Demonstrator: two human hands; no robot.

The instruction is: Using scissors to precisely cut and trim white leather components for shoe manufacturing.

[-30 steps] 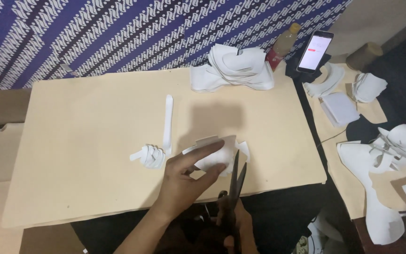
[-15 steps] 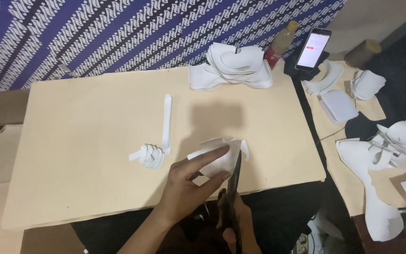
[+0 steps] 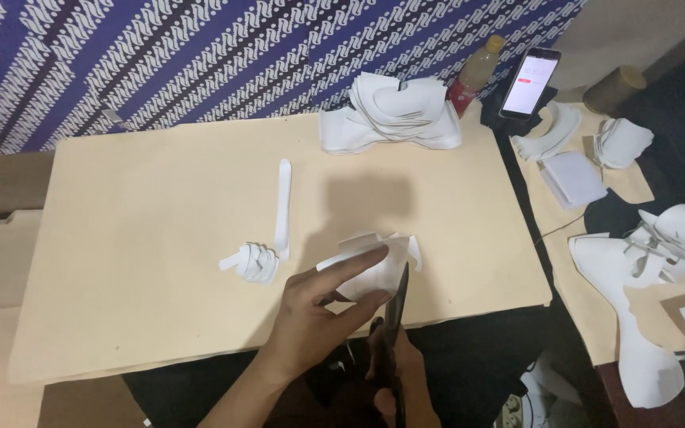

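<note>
tan board (image 3: pixel 160 238): white strip (image 3: pixel 283 206), small scrap pile (image 3: pixel 254 261), big stack of cut pcs (image 3: pixel 390 115) at far edge.

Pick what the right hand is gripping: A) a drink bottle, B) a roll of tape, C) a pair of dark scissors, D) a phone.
C: the right hand closes round dark scissors, blades at the white piece the left hand holds.
</note>
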